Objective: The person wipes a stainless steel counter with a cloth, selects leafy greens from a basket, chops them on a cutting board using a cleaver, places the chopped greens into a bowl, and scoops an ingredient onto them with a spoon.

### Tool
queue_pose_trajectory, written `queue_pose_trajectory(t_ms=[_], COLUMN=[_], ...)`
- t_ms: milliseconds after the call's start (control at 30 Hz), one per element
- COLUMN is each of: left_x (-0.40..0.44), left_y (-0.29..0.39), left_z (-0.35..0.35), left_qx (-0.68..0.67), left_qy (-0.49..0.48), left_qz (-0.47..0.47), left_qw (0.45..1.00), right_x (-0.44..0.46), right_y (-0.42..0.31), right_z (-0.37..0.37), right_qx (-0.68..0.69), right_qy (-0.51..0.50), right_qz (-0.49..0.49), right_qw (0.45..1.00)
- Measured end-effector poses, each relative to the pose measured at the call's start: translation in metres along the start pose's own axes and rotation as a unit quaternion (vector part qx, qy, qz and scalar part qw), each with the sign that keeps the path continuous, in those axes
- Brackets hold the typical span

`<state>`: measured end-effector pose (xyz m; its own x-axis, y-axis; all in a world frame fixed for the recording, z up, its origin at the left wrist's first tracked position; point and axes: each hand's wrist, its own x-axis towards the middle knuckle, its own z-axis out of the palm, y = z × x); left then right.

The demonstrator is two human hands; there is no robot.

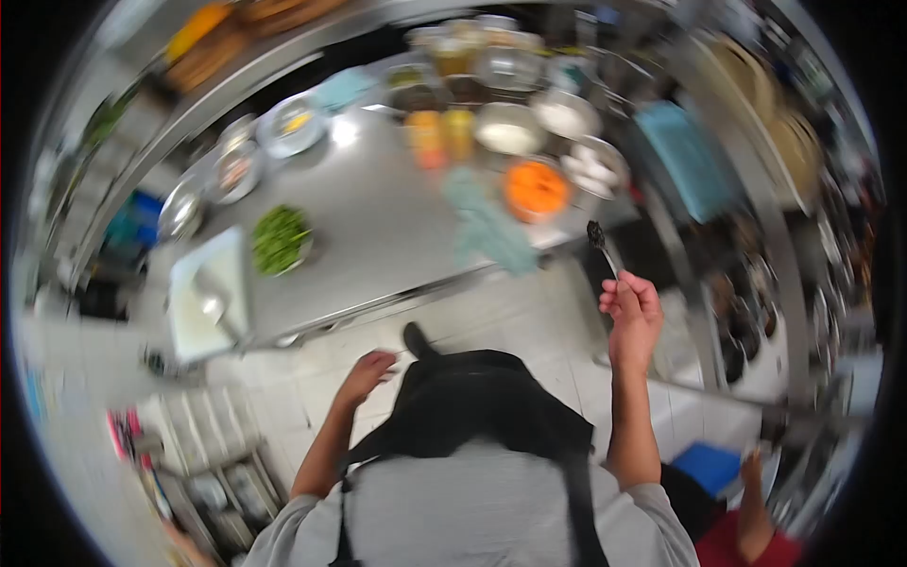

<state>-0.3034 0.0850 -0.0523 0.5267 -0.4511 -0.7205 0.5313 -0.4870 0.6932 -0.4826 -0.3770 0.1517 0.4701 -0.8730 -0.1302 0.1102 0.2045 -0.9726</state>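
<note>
My right hand (631, 317) is raised on the right side, its fingers closed around the handle of a spoon (612, 260). Something dark sits in the spoon's bowl, too small to name. Beyond it are a bowl of orange food (537, 191) and a bowl of white pieces (591, 170). At my left side, in front of the apron (468, 402), hangs my left hand (371, 376), loosely curled and slightly blurred, with nothing seen in it. The steel table (368, 222) lies ahead, apart from both hands.
On the table stand a bowl of chopped greens (281, 241), a white cutting board (198, 331) with a ladle-like utensil (213, 304), a teal cloth (491, 227) over the edge, and several bottles. Shelving with a blue tray (694, 161) rises at right. Behind me is another person's arm (753, 510).
</note>
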Motion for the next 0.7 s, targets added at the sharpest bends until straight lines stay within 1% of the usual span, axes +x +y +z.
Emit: queue_pose_trajectory(t_ms=[67, 133, 167, 200, 267, 333, 367, 433, 467, 533, 633, 700], left_x=[-0.012, -0.012, -0.008, -0.007, -0.019, -0.039, -0.04, -0.041, -0.042, -0.041, -0.029, -0.024], left_y=[0.053, 0.089, 0.103, 0.112, 0.153, 0.197, 0.212, 0.233, 0.243, 0.259, 0.263, 0.264], left_z=[0.008, -0.002, -0.013, -0.024, -0.046, -0.073, -0.092, -0.128, -0.138, -0.154, -0.183, -0.202], left_qx=[-0.006, 0.004, 0.025, 0.006, 0.025, -0.004, 0.045, 0.148, 0.162, 0.192, 0.242, 0.224], left_qy=[0.003, 0.049, 0.115, 0.184, 0.315, 0.422, 0.454, 0.508, 0.518, 0.533, 0.533, 0.501], left_qz=[0.092, 0.18, 0.178, 0.3, 0.349, 0.37, 0.377, 0.385, 0.385, 0.386, 0.382, 0.394], left_qw=[0.996, 0.982, 0.977, 0.936, 0.882, 0.828, 0.806, 0.756, 0.747, 0.729, 0.715, 0.737], right_x=[0.001, -0.004, -0.009, -0.012, -0.02, -0.033, -0.038, -0.047, -0.051, -0.062, -0.074, -0.077], right_y=[0.02, 0.034, 0.043, 0.055, 0.06, 0.069, 0.076, 0.085, 0.087, 0.083, 0.079, 0.076], right_z=[0.073, 0.139, 0.172, 0.204, 0.26, 0.32, 0.344, 0.384, 0.399, 0.42, 0.442, 0.452], right_qx=[0.001, -0.008, -0.018, -0.031, -0.068, -0.109, -0.125, -0.167, -0.185, -0.193, -0.204, -0.214], right_qy=[-0.113, -0.217, -0.266, -0.309, -0.379, -0.426, -0.442, -0.457, -0.462, -0.476, -0.485, -0.483], right_qz=[0.035, 0.053, 0.059, 0.062, 0.048, 0.017, 0.003, -0.094, -0.142, -0.174, -0.209, -0.233], right_qw=[0.993, 0.975, 0.962, 0.948, 0.922, 0.898, 0.888, 0.869, 0.856, 0.84, 0.824, 0.816])
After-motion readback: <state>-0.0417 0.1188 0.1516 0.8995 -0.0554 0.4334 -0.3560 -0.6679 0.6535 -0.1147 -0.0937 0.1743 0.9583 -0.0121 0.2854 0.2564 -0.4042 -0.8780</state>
